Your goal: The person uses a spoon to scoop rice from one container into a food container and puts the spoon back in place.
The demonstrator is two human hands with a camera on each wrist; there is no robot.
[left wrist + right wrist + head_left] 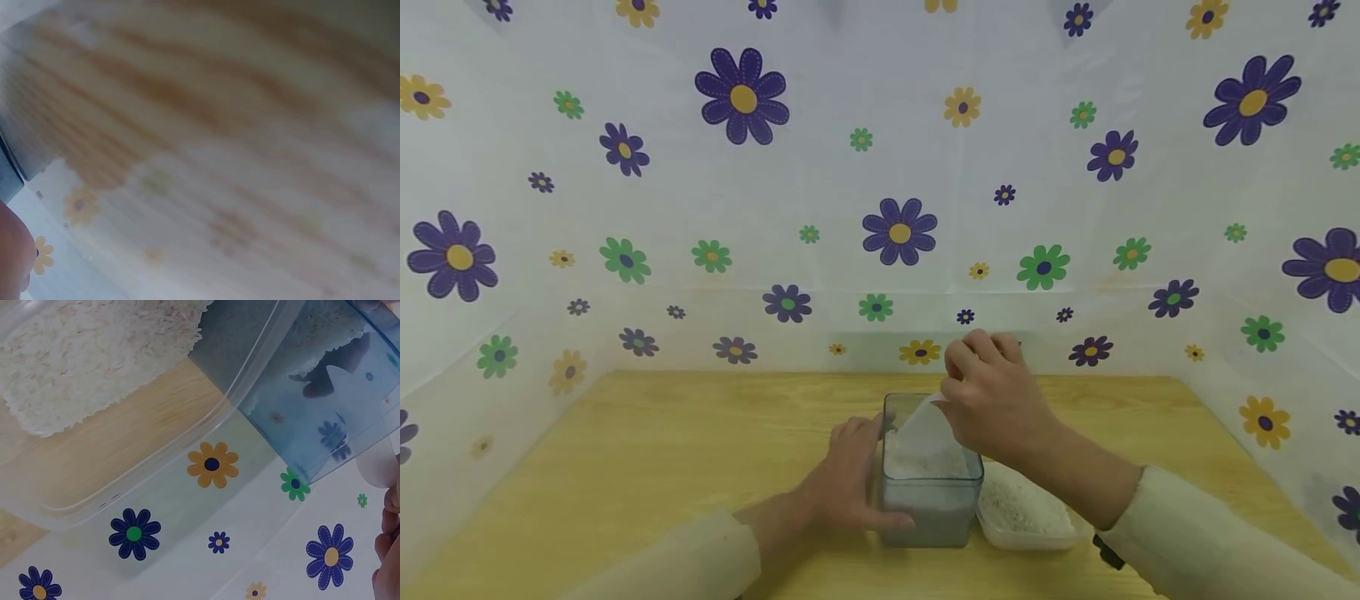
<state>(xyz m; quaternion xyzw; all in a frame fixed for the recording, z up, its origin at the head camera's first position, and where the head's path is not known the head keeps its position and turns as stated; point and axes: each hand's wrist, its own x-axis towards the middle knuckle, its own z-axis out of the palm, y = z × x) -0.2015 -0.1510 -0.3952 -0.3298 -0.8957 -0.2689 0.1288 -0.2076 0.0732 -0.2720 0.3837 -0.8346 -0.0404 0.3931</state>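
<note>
White scoop, pinched in the right hand, reaches inside the rim of a tall clear container of rice on a wood-grain table. From that grip the scoop lies down and to the left, its long axis slanting toward the grains; whether its edge is sunk in them cannot be told. The left hand holds the container's left side, thumb across the front, farther from the scoop than the right. Just right of the container sits a shallow tub of rice. The scoop's slant within those walls appears the relation any next move hinges on.
</note>
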